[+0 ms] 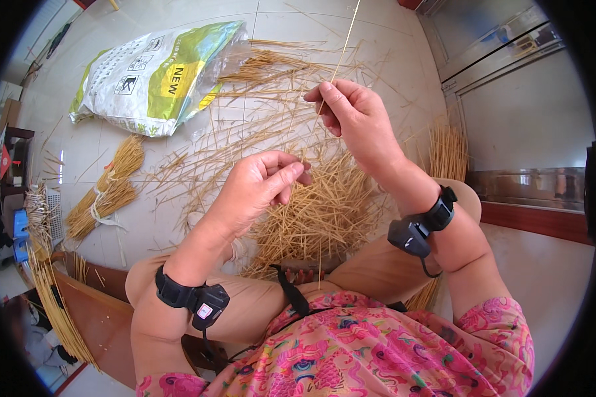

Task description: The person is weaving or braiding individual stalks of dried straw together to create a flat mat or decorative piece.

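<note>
Presently, the right hand (pixel 361 121) pinches a thin straw stalk (pixel 346 41) pointing toward one o'clock; the left hand (pixel 255 182), at eight, has a grip I cannot tell. Squeezing hard or bending sideways could snap the stalk.

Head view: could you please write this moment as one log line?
right hand: pinching long straw | left hand: over straw pile, grip unclear
</note>
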Motion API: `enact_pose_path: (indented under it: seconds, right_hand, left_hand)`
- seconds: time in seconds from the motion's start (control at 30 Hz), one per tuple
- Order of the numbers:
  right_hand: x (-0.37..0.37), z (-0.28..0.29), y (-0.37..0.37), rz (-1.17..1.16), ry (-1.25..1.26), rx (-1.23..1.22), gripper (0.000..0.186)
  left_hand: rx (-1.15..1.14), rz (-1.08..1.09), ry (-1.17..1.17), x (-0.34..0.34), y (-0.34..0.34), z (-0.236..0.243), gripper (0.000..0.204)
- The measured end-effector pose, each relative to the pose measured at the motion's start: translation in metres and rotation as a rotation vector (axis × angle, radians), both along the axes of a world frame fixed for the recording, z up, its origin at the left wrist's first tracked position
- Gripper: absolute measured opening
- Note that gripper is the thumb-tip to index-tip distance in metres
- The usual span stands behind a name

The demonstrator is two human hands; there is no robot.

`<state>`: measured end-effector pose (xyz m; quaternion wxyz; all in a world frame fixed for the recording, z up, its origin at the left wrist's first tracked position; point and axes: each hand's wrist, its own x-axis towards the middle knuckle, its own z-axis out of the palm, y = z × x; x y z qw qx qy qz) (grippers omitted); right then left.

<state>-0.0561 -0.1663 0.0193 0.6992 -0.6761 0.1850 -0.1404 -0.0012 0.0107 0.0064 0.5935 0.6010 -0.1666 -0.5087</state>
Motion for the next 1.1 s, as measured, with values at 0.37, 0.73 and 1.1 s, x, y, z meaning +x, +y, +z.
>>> enact_pose_path:
  seconds: [0.37, 0.73, 1.1]
  right_hand:
    - [-0.011, -0.002, 0.013, 0.288, 0.092, 0.072, 0.016]
    - [-0.010, -0.008, 0.018, 0.301, 0.087, 0.119, 0.007]
    - [-0.012, -0.016, 0.022, 0.299, 0.057, 0.396, 0.006]
  left_hand:
    - [-0.108, 0.159, 0.143, 0.006, 0.003, -0.003, 0.017]
    - [-0.105, 0.154, 0.043, 0.002, 0.001, -0.001, 0.016]
    - [-0.147, 0.135, 0.045, 0.001, 0.001, 0.000, 0.015]
